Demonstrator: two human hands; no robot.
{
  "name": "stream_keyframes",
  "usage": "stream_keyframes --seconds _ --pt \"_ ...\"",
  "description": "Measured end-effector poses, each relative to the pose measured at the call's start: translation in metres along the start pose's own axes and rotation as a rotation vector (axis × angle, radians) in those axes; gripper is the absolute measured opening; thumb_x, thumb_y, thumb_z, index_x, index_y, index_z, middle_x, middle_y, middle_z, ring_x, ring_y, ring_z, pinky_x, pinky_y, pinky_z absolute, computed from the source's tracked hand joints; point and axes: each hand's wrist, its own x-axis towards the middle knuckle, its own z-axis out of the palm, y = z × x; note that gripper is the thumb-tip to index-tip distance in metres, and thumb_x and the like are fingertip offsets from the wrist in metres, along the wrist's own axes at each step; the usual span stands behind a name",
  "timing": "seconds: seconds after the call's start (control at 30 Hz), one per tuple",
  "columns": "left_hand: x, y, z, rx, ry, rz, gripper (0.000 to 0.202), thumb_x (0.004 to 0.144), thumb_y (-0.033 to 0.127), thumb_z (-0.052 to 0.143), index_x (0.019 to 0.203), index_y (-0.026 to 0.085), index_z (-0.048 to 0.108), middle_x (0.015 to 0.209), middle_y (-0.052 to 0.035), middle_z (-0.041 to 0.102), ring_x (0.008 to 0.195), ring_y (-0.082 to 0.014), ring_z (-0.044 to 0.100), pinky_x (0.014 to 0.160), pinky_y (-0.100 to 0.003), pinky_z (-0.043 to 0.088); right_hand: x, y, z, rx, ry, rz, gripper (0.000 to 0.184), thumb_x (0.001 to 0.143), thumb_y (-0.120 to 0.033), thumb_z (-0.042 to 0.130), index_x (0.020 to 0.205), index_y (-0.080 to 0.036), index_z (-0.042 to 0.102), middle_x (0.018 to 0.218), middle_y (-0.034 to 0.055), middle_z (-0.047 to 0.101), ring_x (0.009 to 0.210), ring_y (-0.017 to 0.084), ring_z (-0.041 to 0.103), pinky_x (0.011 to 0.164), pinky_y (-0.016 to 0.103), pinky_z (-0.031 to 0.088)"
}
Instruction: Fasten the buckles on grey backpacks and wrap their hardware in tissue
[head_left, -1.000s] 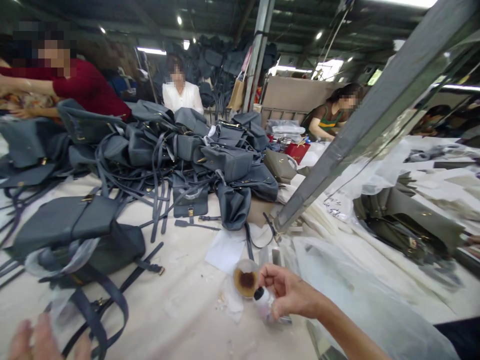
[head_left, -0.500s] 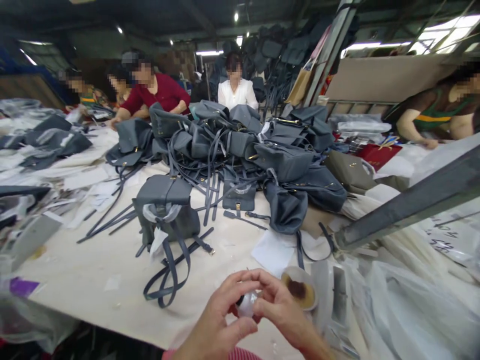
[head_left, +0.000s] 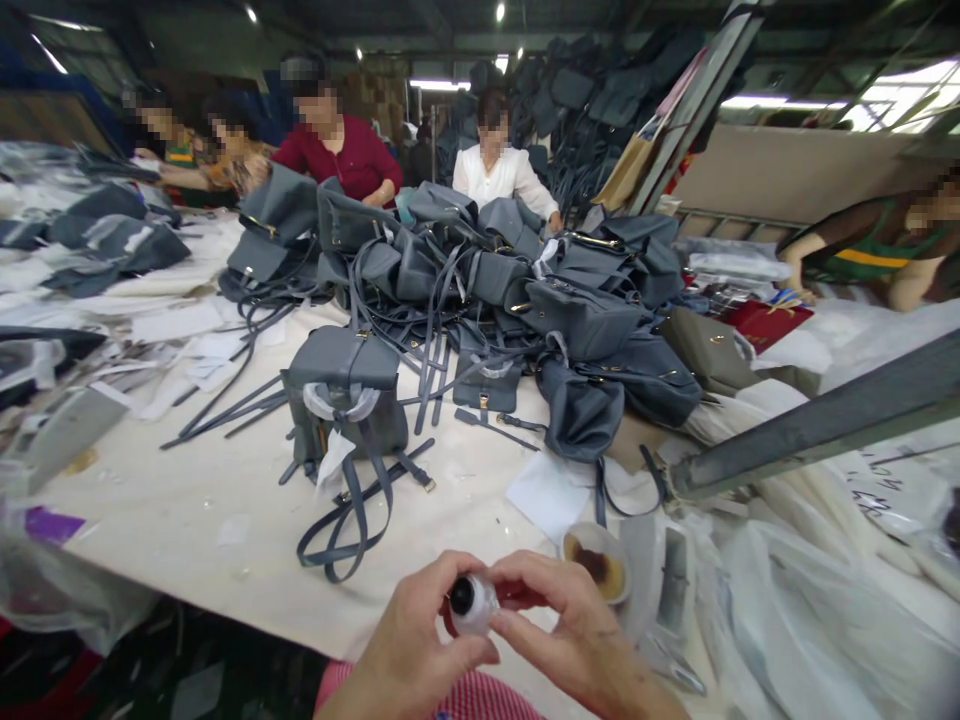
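Note:
A small whitish bottle with a black cap (head_left: 474, 608) is between my two hands, low in the middle of the head view. My left hand (head_left: 411, 632) is wrapped round its left side, thumb underneath and fingers behind. From the other side, the fingertips and thumb of my right hand (head_left: 564, 612) pinch it. The black end points up towards me. Beyond my left hand, a dark blue-grey backpack (head_left: 346, 360) stands on the pale table (head_left: 247, 580), its straps trailing forward. Just past my right hand sits a shallow dish (head_left: 621, 585) with brown stuff in it.
Many more blue-grey bags (head_left: 577, 315) are heaped across the table. A metal post (head_left: 817, 425) slants in from the right over plastic sheeting (head_left: 817, 600). White paper (head_left: 547, 495) lies near the dish. Several co-workers, one in a red top (head_left: 341, 160), are along the far side.
The bottle has turned so its black cap faces me. My right fingers have shifted to its side. Across the table, the red-topped person has straightened and the white-sleeved person reaches to the bags.

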Motion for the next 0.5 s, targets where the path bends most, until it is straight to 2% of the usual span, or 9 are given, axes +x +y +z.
stream_keyframes --seconds 0.13,0.3,0.4,0.5 --pt "-0.01 0.002 -0.004 0.052 -0.046 0.009 0.041 0.059 0.005 0.064 0.098 0.019 0.065 0.083 0.0025 0.066 0.075 -0.0153 0.057 0.069 -0.023 0.042 -0.002 0.004 0.005 -0.026 -0.02 0.042 0.017 0.07 -0.012 0.067 0.084 -0.019 0.076 0.074 0.0031 0.075 0.066 0.017 0.068 0.063 0.024 0.054" --pt "-0.018 -0.006 -0.002 0.044 -0.038 0.004 0.047 0.057 0.005 0.068 0.101 0.019 0.066 0.085 0.002 0.067 0.079 -0.0162 0.058 0.074 -0.023 0.042 -0.003 0.004 0.007 -0.063 -0.025 0.006 0.014 0.074 -0.017 0.062 0.068 -0.017 0.075 0.055 0.0001 0.067 0.048 0.01 0.052 0.046 0.021 0.037" --pt "-0.02 -0.007 0.0 -0.032 -0.05 -0.065 0.041 0.056 0.005 0.07 0.096 0.018 0.067 0.076 0.0033 0.064 0.073 -0.0152 0.056 0.069 -0.023 0.042 -0.004 0.0 0.006 -0.019 -0.06 0.064 0.017 0.074 -0.017 0.059 0.065 -0.016 0.074 0.054 -0.0001 0.064 0.049 0.01 0.05 0.046 0.02 0.035" --pt "-0.021 -0.006 0.001 -0.019 -0.049 -0.052 0.04 0.056 0.005 0.071 0.094 0.018 0.067 0.077 0.0033 0.064 0.074 -0.0152 0.056 0.069 -0.023 0.042 -0.005 -0.003 0.004 0.022 -0.089 0.126 0.012 0.07 -0.014 0.061 0.07 -0.016 0.074 0.057 -0.0012 0.064 0.053 0.01 0.051 0.05 0.02 0.038"
